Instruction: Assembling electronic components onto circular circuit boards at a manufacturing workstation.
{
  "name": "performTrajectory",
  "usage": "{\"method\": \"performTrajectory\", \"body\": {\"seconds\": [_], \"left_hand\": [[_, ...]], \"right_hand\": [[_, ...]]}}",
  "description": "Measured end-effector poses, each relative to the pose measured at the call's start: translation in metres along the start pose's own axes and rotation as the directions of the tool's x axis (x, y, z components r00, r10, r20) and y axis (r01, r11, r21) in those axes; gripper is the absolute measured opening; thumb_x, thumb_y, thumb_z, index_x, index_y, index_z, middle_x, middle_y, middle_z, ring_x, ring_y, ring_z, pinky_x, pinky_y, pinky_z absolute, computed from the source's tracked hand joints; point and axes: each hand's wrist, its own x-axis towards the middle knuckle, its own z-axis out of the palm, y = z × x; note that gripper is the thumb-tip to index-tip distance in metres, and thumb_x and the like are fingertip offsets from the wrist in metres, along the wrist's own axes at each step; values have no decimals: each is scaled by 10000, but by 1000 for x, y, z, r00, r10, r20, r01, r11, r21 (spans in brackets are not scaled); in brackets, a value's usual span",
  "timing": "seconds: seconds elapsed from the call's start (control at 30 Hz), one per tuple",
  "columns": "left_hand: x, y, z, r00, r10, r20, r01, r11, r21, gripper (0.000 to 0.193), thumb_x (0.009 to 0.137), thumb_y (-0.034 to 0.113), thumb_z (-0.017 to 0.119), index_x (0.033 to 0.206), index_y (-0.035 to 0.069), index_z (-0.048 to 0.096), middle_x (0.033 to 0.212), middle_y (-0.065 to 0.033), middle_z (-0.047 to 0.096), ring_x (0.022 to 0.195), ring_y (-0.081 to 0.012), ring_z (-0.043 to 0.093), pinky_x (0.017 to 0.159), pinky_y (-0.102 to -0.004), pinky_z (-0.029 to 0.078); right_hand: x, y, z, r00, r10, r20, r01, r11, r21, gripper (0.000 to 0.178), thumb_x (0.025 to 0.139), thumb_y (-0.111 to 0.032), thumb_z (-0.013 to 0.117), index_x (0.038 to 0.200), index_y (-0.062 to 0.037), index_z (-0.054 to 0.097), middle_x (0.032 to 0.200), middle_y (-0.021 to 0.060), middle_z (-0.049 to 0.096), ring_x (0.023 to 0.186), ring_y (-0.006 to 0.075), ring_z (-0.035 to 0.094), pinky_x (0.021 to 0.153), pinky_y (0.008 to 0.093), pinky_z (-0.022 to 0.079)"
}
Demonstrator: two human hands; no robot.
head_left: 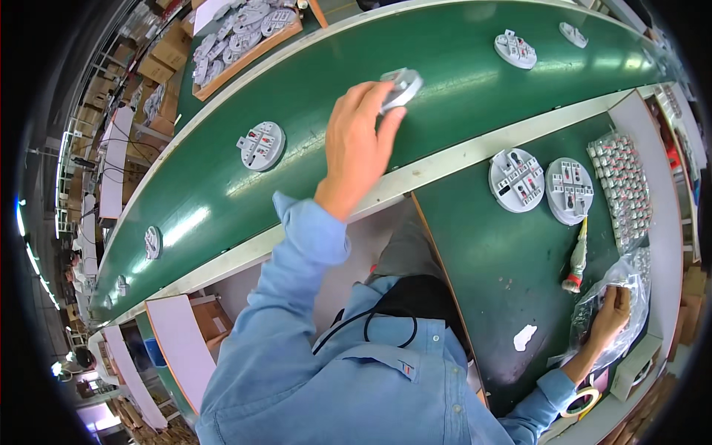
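Observation:
Above the green conveyor belt (319,159), my left hand (356,141) pinches a round white plastic base (403,89) between thumb and fingers. The base is tilted and slightly blurred. On the right, my right hand (612,314) has its fingers closed at the clear plastic bag (593,330); what lies in the fingers cannot be made out. Two round white bases (517,180) (569,190) with small terminals lie side by side on the green workbench (475,274). Beyond the bag is a tray of small white-and-red parts (621,185).
More round bases (262,146) (515,50) are spaced along the belt. A brush-like tool (577,263), a white scrap (524,337) and a tape roll (581,402) lie on the bench. Across the belt sits a wooden-edged tray (211,90) heaped with bases. A raised white wall (665,222) bounds the bench.

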Motion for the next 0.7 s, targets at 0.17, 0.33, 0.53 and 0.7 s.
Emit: {"method": "performTrajectory", "body": {"seconds": [0.17,0.33,0.53,0.7], "left_hand": [[-1,-45,-5,999,18,-38,-15,995,96,378,975,182,800,1300,11,713,1338,-208,703,1237,-416,665,1089,-478,518],[-25,-174,-122,959,-230,-167,284,807,518,467,1005,276,786,1380,6,722,1379,-240,707,1295,-415,655,1123,-482,507],[-77,-280,-194,869,-492,-48,493,855,162,293,1063,165,730,1221,-77,781,1094,-147,820,1012,-177,750,916,-319,588],[-66,-220,-183,913,-407,20,399,904,150,265,1096,130,690,1258,-66,765,1152,-114,803,1027,-168,735,931,-325,587]], "right_hand": [[-5,0,-3,995,-14,-99,16,1000,23,198,1043,-170,688,1019,26,694,820,99,676,761,162,594,724,378,506],[-9,-10,3,984,-29,-174,9,993,-114,180,1019,-151,706,1014,29,690,811,138,685,722,173,572,706,398,504],[-16,-27,-1,981,99,-165,-92,995,48,158,985,-132,711,1015,23,696,887,164,756,788,197,679,764,386,547],[-15,-22,-4,977,123,-173,-125,992,1,166,976,-130,711,1049,19,706,916,170,781,836,221,743,811,380,573]]}}
